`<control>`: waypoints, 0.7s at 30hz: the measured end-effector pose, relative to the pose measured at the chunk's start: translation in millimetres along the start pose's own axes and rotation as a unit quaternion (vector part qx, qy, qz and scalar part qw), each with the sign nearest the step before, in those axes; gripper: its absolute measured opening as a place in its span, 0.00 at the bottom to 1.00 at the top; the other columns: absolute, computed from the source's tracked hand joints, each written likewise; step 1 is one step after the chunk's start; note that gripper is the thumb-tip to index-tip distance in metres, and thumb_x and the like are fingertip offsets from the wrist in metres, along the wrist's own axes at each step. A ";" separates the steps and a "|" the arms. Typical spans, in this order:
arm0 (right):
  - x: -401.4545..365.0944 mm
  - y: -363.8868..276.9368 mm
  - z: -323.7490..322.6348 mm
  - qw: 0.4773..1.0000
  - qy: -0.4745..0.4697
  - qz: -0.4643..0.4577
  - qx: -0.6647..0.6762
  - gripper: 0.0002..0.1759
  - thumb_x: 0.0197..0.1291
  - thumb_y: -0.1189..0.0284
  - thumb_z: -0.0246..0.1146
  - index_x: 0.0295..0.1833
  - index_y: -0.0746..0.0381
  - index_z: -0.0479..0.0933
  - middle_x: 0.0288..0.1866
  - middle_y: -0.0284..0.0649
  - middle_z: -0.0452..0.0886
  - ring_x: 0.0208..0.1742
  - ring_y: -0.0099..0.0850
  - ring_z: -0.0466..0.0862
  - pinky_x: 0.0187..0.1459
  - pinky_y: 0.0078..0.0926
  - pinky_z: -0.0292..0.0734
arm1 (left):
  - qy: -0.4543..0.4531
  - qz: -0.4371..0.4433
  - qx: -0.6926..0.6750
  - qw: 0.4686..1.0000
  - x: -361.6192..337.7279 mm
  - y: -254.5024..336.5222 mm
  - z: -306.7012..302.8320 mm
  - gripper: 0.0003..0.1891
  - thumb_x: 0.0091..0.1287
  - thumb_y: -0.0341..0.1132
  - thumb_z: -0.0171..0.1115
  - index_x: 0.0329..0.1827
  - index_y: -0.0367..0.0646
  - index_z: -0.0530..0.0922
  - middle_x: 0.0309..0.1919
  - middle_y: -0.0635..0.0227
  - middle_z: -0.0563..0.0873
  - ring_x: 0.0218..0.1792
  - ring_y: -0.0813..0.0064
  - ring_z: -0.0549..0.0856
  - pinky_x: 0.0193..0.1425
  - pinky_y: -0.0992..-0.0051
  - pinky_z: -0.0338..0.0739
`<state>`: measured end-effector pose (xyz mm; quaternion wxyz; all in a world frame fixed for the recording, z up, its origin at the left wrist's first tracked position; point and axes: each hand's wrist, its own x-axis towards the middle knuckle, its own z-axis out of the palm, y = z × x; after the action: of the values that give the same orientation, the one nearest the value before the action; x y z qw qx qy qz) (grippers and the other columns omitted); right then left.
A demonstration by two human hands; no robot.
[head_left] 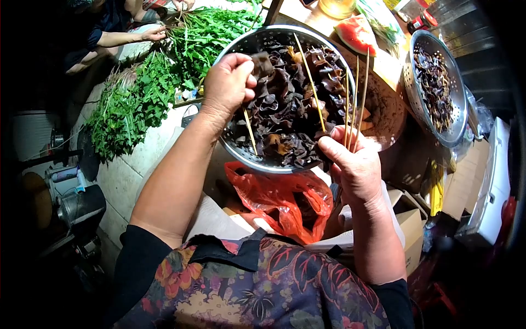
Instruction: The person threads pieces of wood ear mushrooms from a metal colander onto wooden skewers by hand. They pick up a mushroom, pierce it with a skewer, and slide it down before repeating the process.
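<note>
My left hand [229, 82] is closed in a pinch on a dark piece of wood ear fungus [262, 64] over the left rim of a metal colander [257, 33]. Dark, ruffled wood ear [290, 98] fills the colander, with some thin sticks [310, 82] lying among it. At the lower right rim, my right hand [353, 159] is wrapped round several thin wooden skewers [356, 98] that point upward. Some dark fungus shows by its fingertips. Below the colander a red plastic bag [279, 200] rests between my legs; its contents are partly hidden.
Leafy greens [203, 44] lie at the upper left, where another person's hand [153, 34] touches their stems. A second colander [463, 104] with skewered dark pieces stands at right. Beyond are a watermelon slice [356, 34], a red-lidded jar [422, 21] and cardboard boxes [466, 181].
</note>
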<state>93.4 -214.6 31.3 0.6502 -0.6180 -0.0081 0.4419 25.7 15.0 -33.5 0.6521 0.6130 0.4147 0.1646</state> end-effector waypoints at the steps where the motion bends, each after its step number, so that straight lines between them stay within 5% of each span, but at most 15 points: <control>1: -0.9 -3.5 -2.9 1.000 -0.011 0.016 -0.009 0.11 0.51 0.73 0.68 0.37 0.60 0.72 0.24 0.27 0.73 0.18 0.14 0.68 0.18 0.10 0.59 | -0.010 0.011 -0.045 0.999 -1.5 2.2 0.8 0.06 0.67 0.33 0.54 0.43 0.42 0.76 0.24 0.72 0.80 0.21 0.82 0.78 0.23 0.84 0.74; 4: -0.9 -2.5 -2.0 1.000 -0.018 0.015 -0.011 0.12 0.52 0.73 0.68 0.38 0.62 0.72 0.25 0.30 0.75 0.18 0.15 0.70 0.17 0.11 0.62 | -0.087 0.071 -0.075 0.991 -3.8 9.6 2.2 0.10 0.67 0.33 0.55 0.48 0.42 0.74 0.31 0.67 0.83 0.31 0.78 0.84 0.35 0.80 0.78; 9: -1.1 0.1 0.3 1.000 -0.004 0.010 0.009 0.11 0.53 0.74 0.67 0.38 0.63 0.72 0.26 0.30 0.76 0.19 0.15 0.70 0.18 0.11 0.63 | -0.058 0.100 0.149 0.982 5.1 -13.5 -6.7 0.08 0.58 0.31 0.60 0.39 0.41 0.79 0.29 0.68 0.84 0.30 0.81 0.82 0.35 0.80 0.76; 10: -1.4 -0.2 0.6 1.000 -0.004 0.010 0.009 0.11 0.53 0.74 0.67 0.38 0.63 0.72 0.26 0.30 0.76 0.19 0.15 0.70 0.18 0.11 0.63 | -0.047 0.109 0.273 0.955 -0.1 -8.7 -6.5 0.08 0.54 0.36 0.63 0.35 0.44 0.80 0.29 0.67 0.85 0.32 0.75 0.84 0.38 0.74 0.77; 12: -2.4 -1.7 1.2 1.000 -0.009 0.016 0.003 0.11 0.53 0.75 0.67 0.39 0.63 0.72 0.27 0.30 0.76 0.20 0.15 0.71 0.20 0.11 0.64 | -0.091 -0.011 0.487 0.869 -10.5 3.0 -5.1 0.14 0.52 0.42 0.68 0.33 0.42 0.79 0.27 0.64 0.84 0.25 0.77 0.82 0.34 0.77 0.76; 13: -2.4 -1.8 0.7 1.000 -0.010 0.017 0.003 0.11 0.53 0.75 0.67 0.39 0.63 0.72 0.27 0.30 0.76 0.20 0.15 0.71 0.20 0.11 0.64 | -0.094 0.011 0.535 0.840 -12.8 -3.7 -7.0 0.17 0.49 0.46 0.69 0.32 0.43 0.78 0.27 0.61 0.84 0.27 0.70 0.83 0.36 0.72 0.77; 16: -2.3 -2.6 -1.1 0.999 -0.025 0.032 -0.002 0.11 0.53 0.75 0.67 0.39 0.63 0.72 0.28 0.30 0.76 0.22 0.15 0.72 0.21 0.11 0.65 | -0.100 0.033 0.605 0.789 -10.5 -25.9 -6.4 0.13 0.47 0.39 0.67 0.32 0.41 0.78 0.26 0.60 0.84 0.30 0.66 0.84 0.37 0.70 0.77; 19: -3.2 -1.9 -1.0 0.999 -0.024 0.028 -0.002 0.11 0.53 0.75 0.67 0.39 0.63 0.72 0.28 0.30 0.76 0.23 0.15 0.73 0.23 0.10 0.66 | -0.134 0.022 0.509 0.850 -2.3 -22.3 -11.9 0.12 0.47 0.34 0.64 0.34 0.40 0.79 0.25 0.60 0.84 0.29 0.68 0.84 0.37 0.71 0.77; 21: -2.7 -0.6 0.6 1.000 -0.015 0.014 -0.015 0.11 0.53 0.75 0.67 0.39 0.64 0.72 0.29 0.30 0.76 0.23 0.15 0.72 0.23 0.10 0.66 | -0.159 -0.071 0.364 0.915 -0.6 -13.4 -13.5 0.10 0.49 0.31 0.61 0.36 0.44 0.81 0.25 0.64 0.85 0.26 0.66 0.83 0.35 0.70 0.78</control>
<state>91.7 -215.6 33.4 0.6339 -0.6215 -0.0155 0.4600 11.4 20.9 -44.6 0.4512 0.7949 0.3792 -0.1442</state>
